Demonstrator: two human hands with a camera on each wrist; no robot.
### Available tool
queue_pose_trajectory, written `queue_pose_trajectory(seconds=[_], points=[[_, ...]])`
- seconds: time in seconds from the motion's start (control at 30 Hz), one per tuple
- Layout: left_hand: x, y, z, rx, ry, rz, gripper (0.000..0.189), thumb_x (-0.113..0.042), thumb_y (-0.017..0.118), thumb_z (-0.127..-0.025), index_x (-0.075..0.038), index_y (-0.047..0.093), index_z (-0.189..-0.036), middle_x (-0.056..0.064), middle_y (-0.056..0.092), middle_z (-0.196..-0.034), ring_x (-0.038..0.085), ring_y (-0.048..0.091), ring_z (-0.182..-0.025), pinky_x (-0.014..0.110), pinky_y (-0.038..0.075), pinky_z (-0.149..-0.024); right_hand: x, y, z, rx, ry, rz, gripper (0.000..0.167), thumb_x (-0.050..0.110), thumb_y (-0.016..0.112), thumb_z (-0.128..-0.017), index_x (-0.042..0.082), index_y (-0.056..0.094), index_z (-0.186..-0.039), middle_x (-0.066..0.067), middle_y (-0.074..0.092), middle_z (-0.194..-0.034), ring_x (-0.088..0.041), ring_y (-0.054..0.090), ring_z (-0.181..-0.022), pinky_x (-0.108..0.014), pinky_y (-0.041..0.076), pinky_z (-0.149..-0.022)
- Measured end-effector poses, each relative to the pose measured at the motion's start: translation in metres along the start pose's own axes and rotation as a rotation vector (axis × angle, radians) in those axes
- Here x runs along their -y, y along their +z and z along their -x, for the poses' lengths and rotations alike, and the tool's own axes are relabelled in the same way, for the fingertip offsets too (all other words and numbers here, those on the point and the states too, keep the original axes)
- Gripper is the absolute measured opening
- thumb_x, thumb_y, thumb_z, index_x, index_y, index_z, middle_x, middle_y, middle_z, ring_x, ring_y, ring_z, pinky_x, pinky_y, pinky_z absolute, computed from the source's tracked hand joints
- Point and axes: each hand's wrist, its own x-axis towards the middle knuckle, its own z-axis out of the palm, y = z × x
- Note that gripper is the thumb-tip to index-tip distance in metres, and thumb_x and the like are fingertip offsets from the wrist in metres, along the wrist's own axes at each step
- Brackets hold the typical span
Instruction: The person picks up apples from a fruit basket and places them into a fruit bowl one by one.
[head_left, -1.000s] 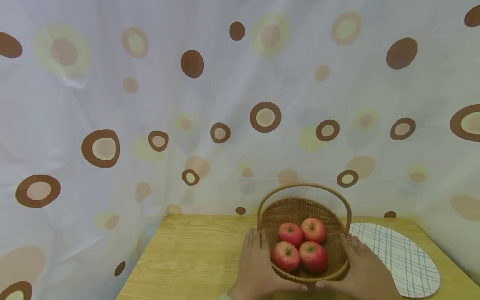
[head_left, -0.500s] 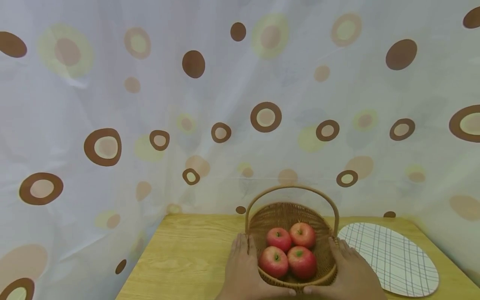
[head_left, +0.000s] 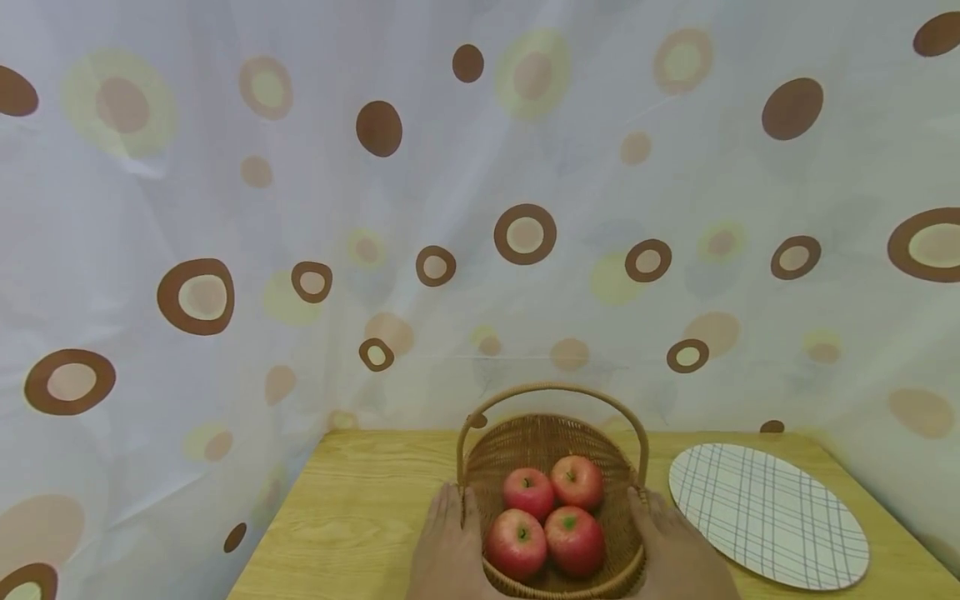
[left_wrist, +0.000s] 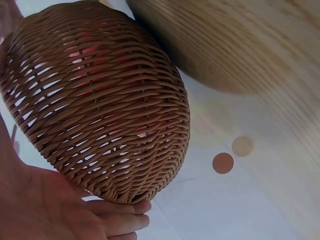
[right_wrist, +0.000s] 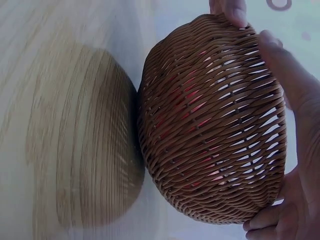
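A brown wicker basket [head_left: 543, 442] with a tall arched handle stands near the front of the wooden table. Inside it lie several red apples [head_left: 574, 542]. My left hand [head_left: 450, 554] holds the basket's left side, and my right hand [head_left: 675, 554] holds its right side, fingers pointing forward along the wall. Both wrist views show the woven wall of the basket [left_wrist: 110, 110] between the thumb and fingers. Red apple skin shows through the weave. In the right wrist view the basket's base meets its dark shadow on the table; whether it touches is unclear. The thumbs are out of sight in the head view.
An oval white placemat [head_left: 768, 517] with a blue check lies on the table right of the basket. Bare wood of the table [head_left: 352, 508] extends to the left. Behind hangs a white sheet [head_left: 450, 167] printed with brown and yellow circles.
Both hands have moved the basket with its apples leftward and nearer to me, away from the placemat. Their hold on it looks the same. The head view has shifted slightly.
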Motion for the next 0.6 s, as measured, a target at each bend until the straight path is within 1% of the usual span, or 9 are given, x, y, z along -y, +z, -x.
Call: queue_pose_trajectory(seconds=[0.07,0.13,0.23,0.3,0.33,0.37,0.5,0.57,0.6], points=[[0.003,-0.002,0.003,-0.001,0.001,-0.011,0.142,-0.093,0.078,-0.05,0.009,0.057,-0.146,0.032,0.057,-0.15,0.043,0.054,-0.145,0.047,0.045,-0.121,0.0,0.001,0.0,0.019,-0.017,0.006,0.144,0.095,0.076,-0.054,-0.003,0.047,-0.156,-0.035,0.056,-0.149,-0.055,0.057,-0.135,-0.064,0.054,-0.103],[0.006,-0.004,0.007,0.004,0.001,0.002,0.136,-0.087,0.081,-0.053,0.01,0.057,-0.145,0.033,0.056,-0.15,0.044,0.054,-0.144,0.049,0.045,-0.121,0.0,0.003,0.001,0.049,-0.028,-0.004,0.142,0.093,0.077,-0.057,-0.005,0.045,-0.156,-0.036,0.054,-0.15,-0.056,0.057,-0.135,-0.065,0.054,-0.103],[0.011,-0.008,0.012,0.027,-0.002,0.038,0.131,-0.083,0.081,-0.059,0.012,0.056,-0.145,0.035,0.054,-0.15,0.046,0.052,-0.145,0.053,0.044,-0.121,0.004,0.004,0.002,0.087,-0.038,-0.022,0.14,0.09,0.077,-0.061,-0.007,0.043,-0.156,-0.039,0.052,-0.15,-0.057,0.056,-0.135,-0.066,0.051,-0.106],[0.014,-0.01,0.016,0.029,-0.001,0.052,0.123,-0.079,0.079,-0.065,0.013,0.057,-0.144,0.036,0.055,-0.149,0.047,0.053,-0.144,0.055,0.044,-0.12,0.008,0.004,0.003,0.108,-0.036,-0.041,0.139,0.088,0.078,-0.062,-0.007,0.043,-0.156,-0.039,0.051,-0.151,-0.057,0.054,-0.137,-0.066,0.049,-0.109],[0.016,-0.011,0.018,0.026,-0.002,0.054,0.12,-0.078,0.079,-0.068,0.013,0.057,-0.144,0.036,0.055,-0.149,0.047,0.053,-0.144,0.055,0.045,-0.119,0.01,0.005,0.003,0.117,-0.034,-0.043,0.139,0.089,0.077,-0.063,-0.007,0.042,-0.157,-0.039,0.051,-0.152,-0.056,0.053,-0.139,-0.066,0.047,-0.112],[0.018,-0.011,0.02,0.015,0.002,0.046,0.113,-0.073,0.079,-0.072,0.012,0.058,-0.143,0.035,0.057,-0.147,0.047,0.055,-0.142,0.056,0.046,-0.118,0.012,0.005,0.003,0.125,-0.033,-0.049,0.139,0.089,0.076,-0.064,-0.007,0.041,-0.157,-0.039,0.05,-0.152,-0.056,0.052,-0.14,-0.066,0.045,-0.113],[0.026,-0.012,0.027,-0.041,0.013,0.017,0.101,-0.068,0.076,-0.077,0.011,0.063,-0.139,0.034,0.06,-0.143,0.046,0.059,-0.138,0.055,0.049,-0.115,0.022,0.006,0.002,0.147,-0.025,-0.077,0.138,0.089,0.075,-0.065,-0.007,0.04,-0.158,-0.04,0.049,-0.153,-0.055,0.05,-0.143,-0.065,0.042,-0.117],[0.031,-0.013,0.029,-0.046,0.01,0.026,0.101,-0.068,0.077,-0.078,0.011,0.063,-0.139,0.035,0.06,-0.143,0.047,0.058,-0.138,0.056,0.048,-0.116,0.027,0.007,0.003,0.148,-0.026,-0.091,0.137,0.088,0.076,-0.065,-0.008,0.041,-0.158,-0.04,0.049,-0.152,-0.056,0.049,-0.143,-0.065,0.041,-0.118],[0.033,-0.014,0.031,-0.044,0.008,0.03,0.106,-0.072,0.076,-0.075,0.012,0.062,-0.139,0.035,0.06,-0.143,0.048,0.058,-0.139,0.056,0.048,-0.116,0.029,0.008,0.003,0.144,-0.029,-0.09,0.137,0.088,0.075,-0.066,-0.008,0.041,-0.157,-0.04,0.05,-0.151,-0.056,0.05,-0.143,-0.065,0.041,-0.118]])
